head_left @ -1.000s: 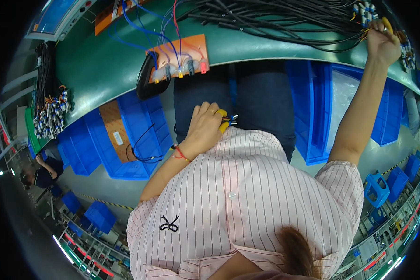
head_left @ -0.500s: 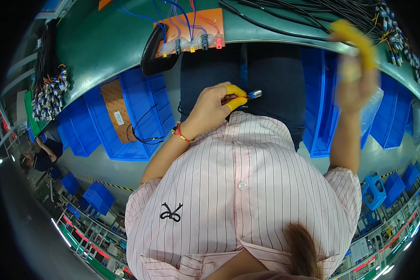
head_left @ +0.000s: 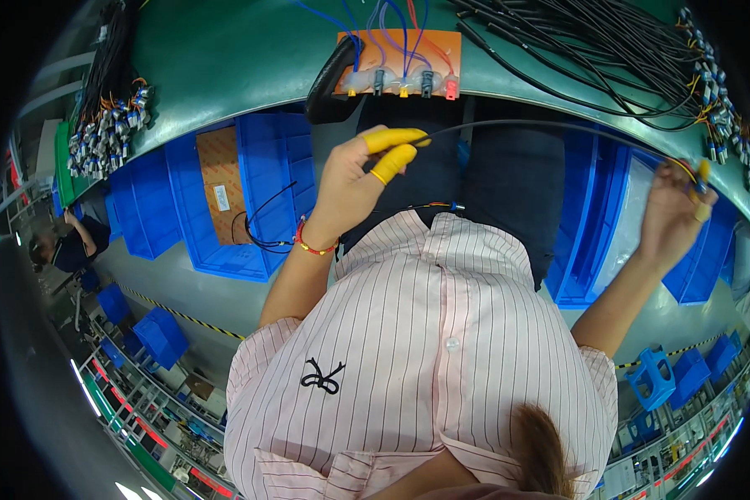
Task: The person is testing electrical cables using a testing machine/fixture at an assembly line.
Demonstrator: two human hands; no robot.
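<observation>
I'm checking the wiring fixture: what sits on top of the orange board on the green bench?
On the orange board stands a row of small connectors with blue and red wires running up. Their far ends leave the picture.

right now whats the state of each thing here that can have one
left hand: raised, yellow-capped fingertips pinching the black cable
right hand: closed on the cable's far end
black cable: stretched between both hands
orange fixture: on the green bench, wires plugged in
cable bundle: lying loose on the bench
blue bins: open

A pink-and-white striped short-sleeved shirt [head_left: 425, 350] bears a small black bow mark; yellow finger covers [head_left: 394, 150] and a red wristband [head_left: 312, 246] are worn.
</observation>
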